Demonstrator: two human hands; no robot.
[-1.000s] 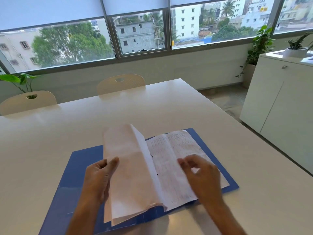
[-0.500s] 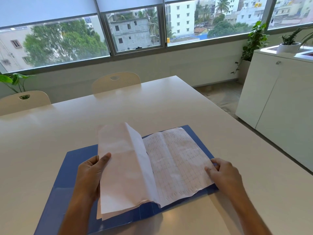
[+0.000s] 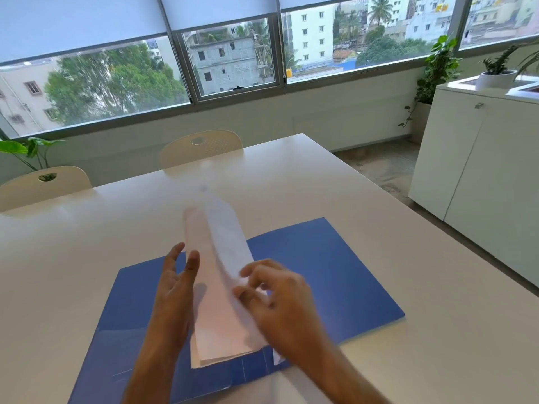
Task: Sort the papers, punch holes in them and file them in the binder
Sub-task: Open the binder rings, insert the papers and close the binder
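A blue binder (image 3: 335, 272) lies open and flat on the white table (image 3: 291, 176) in front of me. A stack of papers (image 3: 221, 246) stands almost upright along its spine, and both blue covers show bare beside it. My left hand (image 3: 175, 290) is at the stack's left face with its fingers straight and spread, the thumb touching the sheets. My right hand (image 3: 280, 298), blurred by motion, pinches the right-hand sheets at their outer edge. No hole punch is in view.
Two cream chairs (image 3: 201, 145) (image 3: 43, 185) stand at the table's far side under the windows. A white cabinet (image 3: 481, 170) with a potted plant (image 3: 495, 75) on top is at the right, across a strip of floor. A leafy plant (image 3: 440, 68) stands in the corner.
The right-hand pages, which lay flat on the binder, have been lifted and swung left against the raised ones. My right hand moved from the outer corner in toward the spine. My left fingers have opened.
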